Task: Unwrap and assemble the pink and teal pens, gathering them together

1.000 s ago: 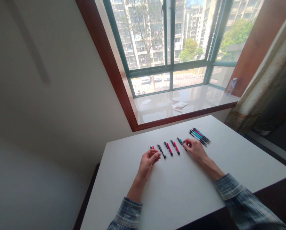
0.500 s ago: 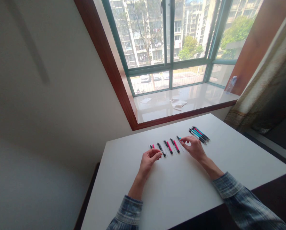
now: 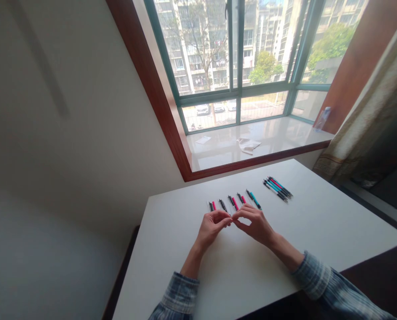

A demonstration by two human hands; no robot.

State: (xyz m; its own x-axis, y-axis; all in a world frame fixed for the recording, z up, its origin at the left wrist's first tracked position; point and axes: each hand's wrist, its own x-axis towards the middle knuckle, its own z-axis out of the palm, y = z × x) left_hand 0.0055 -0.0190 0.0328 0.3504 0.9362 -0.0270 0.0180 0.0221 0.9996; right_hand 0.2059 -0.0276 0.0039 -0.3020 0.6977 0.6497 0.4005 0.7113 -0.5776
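Note:
My left hand (image 3: 212, 229) is closed in a pinch just in front of the row of pen parts. Its fingertips meet those of my right hand (image 3: 256, 226), whose thumb and forefinger are also pinched together. Whatever lies between the fingertips is too small to make out. Behind the hands is a row of disassembled pens: a pink barrel (image 3: 214, 206) at the left end, a black piece (image 3: 222, 204), another pink barrel (image 3: 235, 203) and a teal barrel (image 3: 256, 201) at the right end. Black pieces lie beside the barrels. My fingers partly cover the row's near side.
A bundle of whole pens (image 3: 278, 189) in teal, pink, black and white lies toward the far right of the white table (image 3: 172, 231). Beyond the table, the window sill (image 3: 215, 158) holds a crumpled cloth (image 3: 249, 146) and a clear bottle (image 3: 322, 119).
My right hand has moved left and toward me, from the teal barrel to my left hand's fingertips. The teal barrel is now uncovered. My left hand has shifted slightly right.

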